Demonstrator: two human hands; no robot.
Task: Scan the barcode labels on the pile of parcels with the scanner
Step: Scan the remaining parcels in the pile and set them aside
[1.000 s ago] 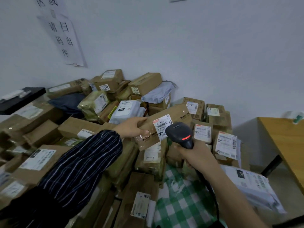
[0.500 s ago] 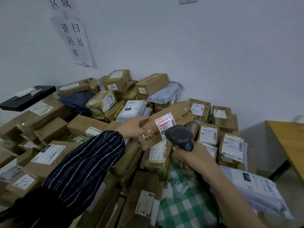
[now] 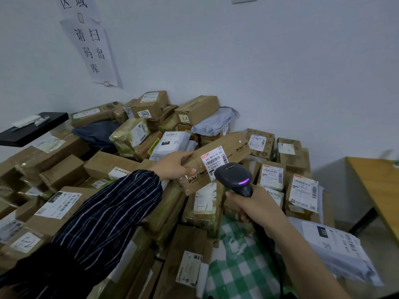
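A long flat brown cardboard parcel (image 3: 228,147) is held up above the pile, tilted up to the right. My left hand (image 3: 174,166) grips its left end, thumb on the front face. Its white barcode label (image 3: 213,159) faces me. My right hand (image 3: 254,206) grips the handle of a dark handheld scanner (image 3: 234,176), whose head points at the label from just below it. A purple light glows on the scanner's back. Its cable runs down along my right forearm.
A big pile of brown boxes (image 3: 64,203) and grey mailer bags (image 3: 336,251) fills the floor against the white wall. A green checked cloth (image 3: 235,270) lies at the front. A wooden table (image 3: 380,186) stands at the right, a black shelf (image 3: 32,130) at the left.
The scanner's light went from red to purple, and the red scan line seen on the label half a second ago is gone. The parcel stays in my left hand.
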